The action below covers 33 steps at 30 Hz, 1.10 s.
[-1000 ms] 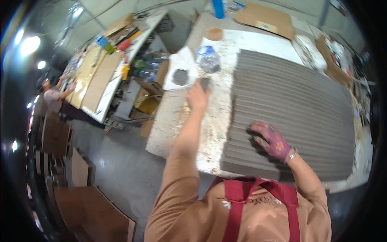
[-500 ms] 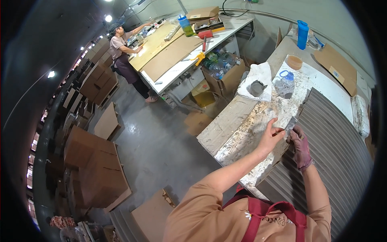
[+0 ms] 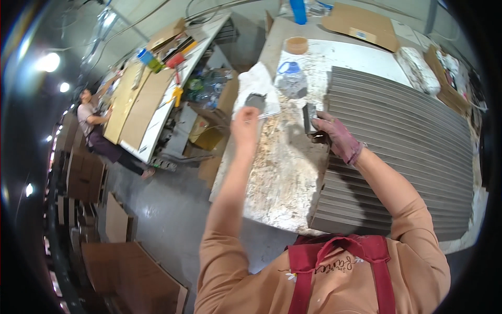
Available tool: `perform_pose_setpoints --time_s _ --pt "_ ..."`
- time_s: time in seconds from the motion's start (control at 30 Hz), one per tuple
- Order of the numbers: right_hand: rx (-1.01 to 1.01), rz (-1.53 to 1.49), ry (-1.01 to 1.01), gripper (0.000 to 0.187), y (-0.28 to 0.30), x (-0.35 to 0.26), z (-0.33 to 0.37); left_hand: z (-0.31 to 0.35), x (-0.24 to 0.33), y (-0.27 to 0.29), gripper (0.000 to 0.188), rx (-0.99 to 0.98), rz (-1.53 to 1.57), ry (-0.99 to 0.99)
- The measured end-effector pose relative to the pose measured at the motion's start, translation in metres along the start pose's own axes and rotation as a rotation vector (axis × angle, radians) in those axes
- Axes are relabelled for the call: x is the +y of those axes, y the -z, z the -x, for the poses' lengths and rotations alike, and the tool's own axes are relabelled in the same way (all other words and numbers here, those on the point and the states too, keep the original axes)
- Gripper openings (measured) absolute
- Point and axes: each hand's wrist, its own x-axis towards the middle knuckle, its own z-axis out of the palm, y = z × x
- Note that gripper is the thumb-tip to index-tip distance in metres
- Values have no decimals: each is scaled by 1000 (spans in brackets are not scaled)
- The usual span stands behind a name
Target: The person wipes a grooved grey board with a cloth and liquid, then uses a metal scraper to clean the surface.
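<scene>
My bare left hand [image 3: 244, 124] reaches over the white cloth [image 3: 269, 83] with its fingers drawn together. The fingertips are at the near edge of a dark grey round patch [image 3: 256, 100] lying on that cloth; what they pinch, if anything, cannot be made out. My right hand [image 3: 337, 136], in a pinkish purple glove, grips a small block [image 3: 310, 118] with a dark side and a paler grey face. The block is held above the worn table, beside the left edge of a stack of long grey ribbed strips [image 3: 397, 152].
A clear plastic bottle with a blue handle [image 3: 292, 81] and an amber tub [image 3: 296, 45] stand beyond the cloth. Flat cardboard [image 3: 361, 25] and a white wrapped bundle [image 3: 418, 72] lie at the back. A co-worker [image 3: 97, 125] stands at another table at far left.
My hands have come apart. The left has gone left to the dark patch on the cloth; the right keeps the small block. The view has turned, shifting the tables leftward.
</scene>
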Motion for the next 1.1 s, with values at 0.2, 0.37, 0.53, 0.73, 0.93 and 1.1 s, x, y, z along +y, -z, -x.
perform_pose_setpoints --time_s 0.2,0.37,0.53,0.73,0.93,1.1 --pt "-10 -90 -133 39 16 8 -9 -73 -19 -23 30 -202 -526 -153" --pt "25 -101 -154 34 7 23 -6 -80 -59 -68 48 -326 -917 -267" --pt "71 -103 -191 29 13 34 -6 -85 -63 -58 15 -318 -966 -273" --pt "3 0 -203 34 -10 21 -15 -90 -53 -33 12 -327 -1032 -317" --pt "-13 315 -136 58 -15 6 -57 -107 -56 -1 22 -215 -677 1" --pt "39 619 71 69 -15 10 -115 -106 -56 16 24 -108 -479 91"
